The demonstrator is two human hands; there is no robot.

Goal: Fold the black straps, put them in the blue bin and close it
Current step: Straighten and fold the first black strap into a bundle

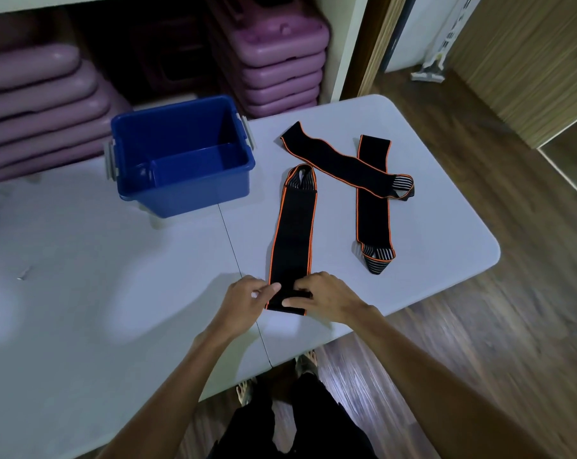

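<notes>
Three black straps with orange edges lie on the white table. The nearest strap stretches lengthwise away from me. My left hand and my right hand pinch its near end from either side. Two more straps lie crossed to the right: one upright, the other slanting over it. The blue bin stands with no lid on it at the table's far side, left of the straps; it looks empty inside. No lid is in view.
Stacks of purple plastic stools stand behind the table and the bin. The table's right edge and near edge border a wooden floor. My legs and feet show below the near edge. A white appliance leans at the far right.
</notes>
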